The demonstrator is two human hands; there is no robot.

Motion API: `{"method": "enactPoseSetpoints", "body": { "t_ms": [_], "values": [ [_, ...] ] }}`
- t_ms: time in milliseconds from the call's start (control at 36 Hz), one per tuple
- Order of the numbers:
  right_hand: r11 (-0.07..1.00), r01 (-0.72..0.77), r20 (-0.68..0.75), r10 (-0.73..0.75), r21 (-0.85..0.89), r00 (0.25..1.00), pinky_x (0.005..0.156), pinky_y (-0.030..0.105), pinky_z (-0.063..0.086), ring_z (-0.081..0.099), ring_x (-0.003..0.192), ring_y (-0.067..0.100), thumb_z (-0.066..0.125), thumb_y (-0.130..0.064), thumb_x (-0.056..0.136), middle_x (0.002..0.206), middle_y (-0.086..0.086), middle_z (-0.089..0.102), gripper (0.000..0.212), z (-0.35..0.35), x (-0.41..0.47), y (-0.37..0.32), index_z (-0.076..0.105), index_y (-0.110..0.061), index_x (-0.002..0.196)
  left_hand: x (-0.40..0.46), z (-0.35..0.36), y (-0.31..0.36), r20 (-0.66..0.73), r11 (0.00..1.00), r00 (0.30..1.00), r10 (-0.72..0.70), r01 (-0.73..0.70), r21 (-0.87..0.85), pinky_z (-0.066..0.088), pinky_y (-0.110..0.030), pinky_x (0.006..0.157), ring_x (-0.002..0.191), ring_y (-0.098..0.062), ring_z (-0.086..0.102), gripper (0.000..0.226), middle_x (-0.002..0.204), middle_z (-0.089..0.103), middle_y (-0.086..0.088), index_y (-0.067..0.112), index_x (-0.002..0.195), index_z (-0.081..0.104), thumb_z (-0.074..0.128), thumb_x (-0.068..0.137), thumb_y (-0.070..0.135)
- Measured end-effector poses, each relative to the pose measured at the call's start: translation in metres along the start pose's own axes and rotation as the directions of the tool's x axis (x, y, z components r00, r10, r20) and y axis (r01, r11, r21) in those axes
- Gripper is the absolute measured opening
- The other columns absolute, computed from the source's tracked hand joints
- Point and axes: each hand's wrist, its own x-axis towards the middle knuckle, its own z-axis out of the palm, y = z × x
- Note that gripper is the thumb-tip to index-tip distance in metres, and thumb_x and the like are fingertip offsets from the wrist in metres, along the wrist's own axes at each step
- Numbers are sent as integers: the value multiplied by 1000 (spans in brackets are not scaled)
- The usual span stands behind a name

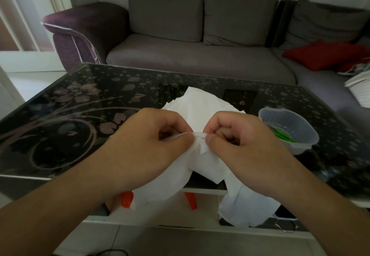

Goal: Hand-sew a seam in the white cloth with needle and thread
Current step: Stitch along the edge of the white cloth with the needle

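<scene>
The white cloth (202,105) lies bunched over the near edge of the dark glass table (60,127) and hangs down below it. My left hand (152,137) pinches a folded edge of the cloth between thumb and fingers. My right hand (238,137) pinches the same fold just to the right, thumb tip nearly touching the left thumb. A thin sliver of the needle (200,138) shows at the fold between the two thumbs. The thread is too fine to make out.
A clear plastic tub (290,129) with green items inside stands on the table at the right. A grey sofa (200,55) with a red cushion (324,54) lies behind. Orange objects (127,199) sit on the shelf under the table.
</scene>
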Motion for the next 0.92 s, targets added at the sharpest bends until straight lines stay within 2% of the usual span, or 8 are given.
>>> {"method": "enactPoseSetpoints", "body": {
  "t_ms": [194, 389, 611, 778, 917],
  "values": [
    [1000, -2, 8, 2, 5, 1000, 67, 6, 45, 63, 70, 8, 60, -21, 98, 64, -5, 64, 18, 0, 1, -1, 66, -30, 83, -1, -2, 1, 4, 1000, 1000, 7, -7, -7, 52, -18, 74, 84, 1, 70, 12, 85, 74, 22, 36, 90, 75, 64, 95, 37],
    [1000, -7, 13, 6, 5, 1000, 68, 4, 45, 65, 76, 5, 58, -25, 98, 68, -7, 66, 16, 2, 0, 0, 65, -31, 85, -1, -1, 2, 11, 1000, 1000, -17, 17, 2, 46, -10, 69, 82, 4, 68, 13, 84, 72, 24, 37, 88, 74, 63, 96, 36],
    [1000, -17, 25, 16, 13, 1000, 69, 5, 45, 65, 79, 5, 57, -23, 100, 71, -7, 69, 18, 2, 0, 0, 66, -31, 87, -1, -1, 2, 27, 999, 999, -32, 32, -5, 46, -4, 65, 85, 5, 67, 14, 86, 71, 27, 37, 89, 73, 62, 97, 38],
    [999, -42, 34, 42, 10, 999, 69, 2, 45, 64, 85, -2, 56, -24, 101, 79, -15, 70, 18, 2, 0, 0, 66, -32, 88, -1, -1, 3, 27, 999, 999, -32, 33, -33, 46, -4, 68, 82, 4, 68, 15, 83, 73, 24, 36, 87, 74, 63, 97, 36],
    [1000, -19, 26, 19, -4, 999, 66, 3, 45, 65, 80, 4, 56, -22, 101, 73, -9, 69, 20, 2, 0, -2, 65, -31, 86, -2, -1, 4, 21, 999, 999, -26, 27, -37, 47, -7, 66, 83, 4, 68, 16, 84, 72, 24, 36, 86, 74, 63, 97, 35]
  ]
}}
